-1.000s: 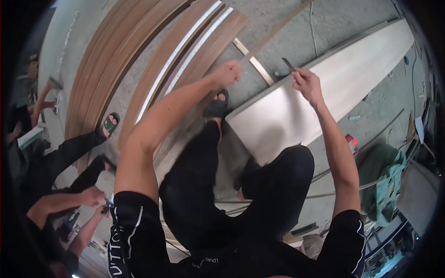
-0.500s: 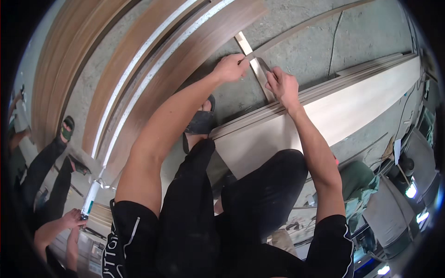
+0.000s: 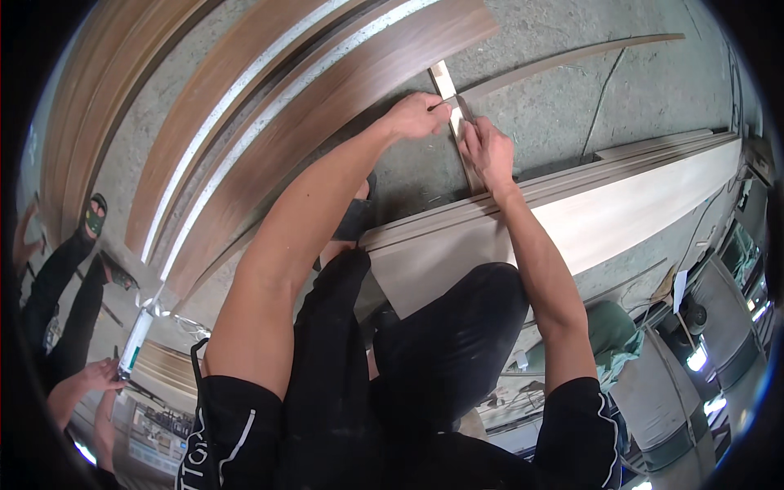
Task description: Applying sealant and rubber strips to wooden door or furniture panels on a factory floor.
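My left hand [image 3: 418, 117] is closed around the near end of a long thin wooden strip [image 3: 563, 59], which runs off along the floor to the far right. In my right hand [image 3: 487, 153] is a flat, dark blade-like tool [image 3: 465, 108], gripped upright, its tip beside the strip's end; its exact kind is hard to make out. Both hands are close together above a pale wooden batten [image 3: 442, 79] lying on the floor. Just below my right hand and forearm, a stack of light wooden panels [image 3: 441, 265] leans against my knees.
Brown boards [image 3: 359, 102] with white strips along them lie to the left. At the lower left, a person's hand [image 3: 100, 374] holds a white cartridge gun [image 3: 136, 336] at the boards' end. Green cloth [image 3: 612, 331] and machinery stand at the right. A dark line [image 3: 603, 106] crosses the concrete floor.
The view has shifted a little. My hands keep their grips on the strip and the tool, staying close together near the batten. The other person still holds the cartridge gun.
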The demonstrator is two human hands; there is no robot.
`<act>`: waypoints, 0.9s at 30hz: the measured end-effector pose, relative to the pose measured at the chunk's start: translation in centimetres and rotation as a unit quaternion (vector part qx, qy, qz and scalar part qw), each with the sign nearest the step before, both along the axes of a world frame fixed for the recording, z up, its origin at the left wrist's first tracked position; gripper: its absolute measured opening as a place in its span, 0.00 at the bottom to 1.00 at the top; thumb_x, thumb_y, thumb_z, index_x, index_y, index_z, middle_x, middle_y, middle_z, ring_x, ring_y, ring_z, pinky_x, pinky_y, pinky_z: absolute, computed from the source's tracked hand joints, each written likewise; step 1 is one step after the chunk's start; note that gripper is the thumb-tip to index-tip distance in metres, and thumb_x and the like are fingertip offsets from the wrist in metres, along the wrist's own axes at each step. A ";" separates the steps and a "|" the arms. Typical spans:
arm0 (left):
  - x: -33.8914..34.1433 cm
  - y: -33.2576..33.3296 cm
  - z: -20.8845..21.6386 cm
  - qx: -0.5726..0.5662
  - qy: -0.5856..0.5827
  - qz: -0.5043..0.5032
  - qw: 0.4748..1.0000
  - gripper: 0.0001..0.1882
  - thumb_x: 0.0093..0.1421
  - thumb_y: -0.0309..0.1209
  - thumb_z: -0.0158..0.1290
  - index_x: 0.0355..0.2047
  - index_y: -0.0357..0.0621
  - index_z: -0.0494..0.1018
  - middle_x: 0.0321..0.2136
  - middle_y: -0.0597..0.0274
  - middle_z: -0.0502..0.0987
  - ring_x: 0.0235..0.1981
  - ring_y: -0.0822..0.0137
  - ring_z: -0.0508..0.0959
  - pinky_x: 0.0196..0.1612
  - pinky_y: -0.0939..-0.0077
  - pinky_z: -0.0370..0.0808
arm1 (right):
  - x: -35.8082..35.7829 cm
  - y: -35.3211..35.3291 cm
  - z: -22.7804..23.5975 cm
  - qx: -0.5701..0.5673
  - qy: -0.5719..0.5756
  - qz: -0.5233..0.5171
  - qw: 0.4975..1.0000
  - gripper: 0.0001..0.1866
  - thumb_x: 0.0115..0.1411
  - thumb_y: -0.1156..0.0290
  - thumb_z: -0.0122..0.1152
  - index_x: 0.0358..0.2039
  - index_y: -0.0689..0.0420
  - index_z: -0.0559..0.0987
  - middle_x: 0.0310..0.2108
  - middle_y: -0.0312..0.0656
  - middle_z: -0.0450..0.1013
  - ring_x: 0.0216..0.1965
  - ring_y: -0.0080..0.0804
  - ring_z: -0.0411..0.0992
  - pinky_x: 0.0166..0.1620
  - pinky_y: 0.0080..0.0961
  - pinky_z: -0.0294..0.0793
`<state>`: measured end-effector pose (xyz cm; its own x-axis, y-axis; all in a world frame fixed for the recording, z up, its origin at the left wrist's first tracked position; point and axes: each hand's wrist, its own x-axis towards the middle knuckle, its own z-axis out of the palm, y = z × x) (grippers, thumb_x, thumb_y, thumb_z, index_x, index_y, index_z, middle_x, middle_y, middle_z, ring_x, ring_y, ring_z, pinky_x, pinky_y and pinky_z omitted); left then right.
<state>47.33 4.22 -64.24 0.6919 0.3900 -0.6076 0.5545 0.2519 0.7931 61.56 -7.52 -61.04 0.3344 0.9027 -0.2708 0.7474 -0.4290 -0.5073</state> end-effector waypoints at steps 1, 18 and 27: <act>0.0 0.0 0.0 -0.001 0.003 -0.001 1.000 0.19 0.60 0.44 0.44 0.27 0.41 0.73 0.19 0.67 0.72 0.22 0.74 0.67 0.28 0.76 0.65 | 0.1 0.2 0.0 0.005 0.007 0.000 1.000 0.13 0.57 0.61 0.56 0.24 0.56 0.70 0.20 0.50 0.71 0.22 0.52 0.70 0.26 0.42 0.69; -0.1 0.4 0.6 -0.051 0.032 -0.003 0.998 0.20 0.59 0.47 0.44 0.27 0.42 0.73 0.22 0.64 0.74 0.26 0.70 0.69 0.34 0.72 0.67 | 0.2 0.3 0.1 0.010 0.042 -0.002 0.999 0.12 0.58 0.63 0.55 0.24 0.58 0.70 0.20 0.53 0.69 0.23 0.55 0.67 0.26 0.42 0.67; -0.1 0.3 0.7 -0.060 0.031 0.007 0.998 0.20 0.58 0.47 0.45 0.27 0.42 0.73 0.22 0.65 0.74 0.25 0.70 0.69 0.33 0.72 0.67 | 0.4 0.3 0.0 0.007 0.054 -0.004 0.998 0.12 0.58 0.64 0.55 0.24 0.58 0.70 0.21 0.54 0.69 0.23 0.56 0.67 0.26 0.42 0.67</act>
